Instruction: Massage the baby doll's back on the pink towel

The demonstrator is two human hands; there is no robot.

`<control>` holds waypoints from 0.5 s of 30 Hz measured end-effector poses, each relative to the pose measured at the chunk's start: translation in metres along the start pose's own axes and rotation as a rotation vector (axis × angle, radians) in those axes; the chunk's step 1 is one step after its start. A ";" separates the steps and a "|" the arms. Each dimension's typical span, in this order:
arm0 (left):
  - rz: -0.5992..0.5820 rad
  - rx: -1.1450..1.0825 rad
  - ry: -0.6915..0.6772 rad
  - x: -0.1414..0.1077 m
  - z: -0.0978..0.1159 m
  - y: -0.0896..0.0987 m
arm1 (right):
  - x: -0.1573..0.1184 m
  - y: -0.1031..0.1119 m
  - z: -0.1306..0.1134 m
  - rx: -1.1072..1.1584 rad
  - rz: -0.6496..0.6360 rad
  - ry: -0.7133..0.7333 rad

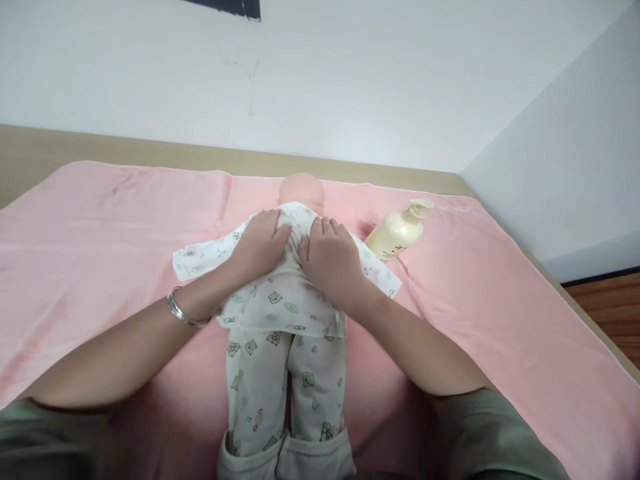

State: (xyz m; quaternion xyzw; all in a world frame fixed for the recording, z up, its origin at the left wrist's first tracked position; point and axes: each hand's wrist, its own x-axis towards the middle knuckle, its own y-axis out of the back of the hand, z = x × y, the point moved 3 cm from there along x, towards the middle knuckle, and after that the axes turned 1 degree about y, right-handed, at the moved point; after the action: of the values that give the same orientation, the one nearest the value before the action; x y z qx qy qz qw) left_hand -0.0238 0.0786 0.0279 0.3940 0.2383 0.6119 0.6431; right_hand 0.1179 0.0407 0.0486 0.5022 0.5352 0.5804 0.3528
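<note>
A baby doll (302, 189) lies stretched out in the middle of the pink sheet, its bald head at the far end and no facial features showing. It wears a white top (280, 303) and white trousers (317, 380) printed with small green animals. My left hand (263, 245) rests on the upper left of the doll's torso, fingers laid over the cloth. On the upper right, my right hand (333, 257) presses flat with its thumb apart. Both thumbs point inward, and the fabric wrinkles between them. The doll's sleeves spread out to both sides.
A cream pump bottle (397, 230) lies tilted beside the doll's right sleeve. The pink sheet (100, 267) covers a wooden surface, whose bare edge (200, 151) runs along the white wall (350, 87). Brown wood (607, 313) shows lower down at the far right.
</note>
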 end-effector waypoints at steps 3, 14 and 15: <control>-0.056 -0.011 0.055 0.014 -0.008 0.005 | -0.009 0.003 -0.010 -0.035 0.002 0.047; 0.032 0.111 -0.099 -0.031 0.016 -0.009 | 0.022 0.002 0.020 0.140 -0.084 -0.078; 0.026 0.103 -0.085 -0.024 0.012 -0.008 | 0.016 0.003 0.014 0.100 -0.052 -0.054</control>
State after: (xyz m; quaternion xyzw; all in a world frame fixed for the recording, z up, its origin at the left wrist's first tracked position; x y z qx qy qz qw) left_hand -0.0133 0.0533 0.0241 0.4553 0.2366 0.5900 0.6234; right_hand 0.1280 0.0587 0.0536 0.5206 0.5666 0.5298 0.3567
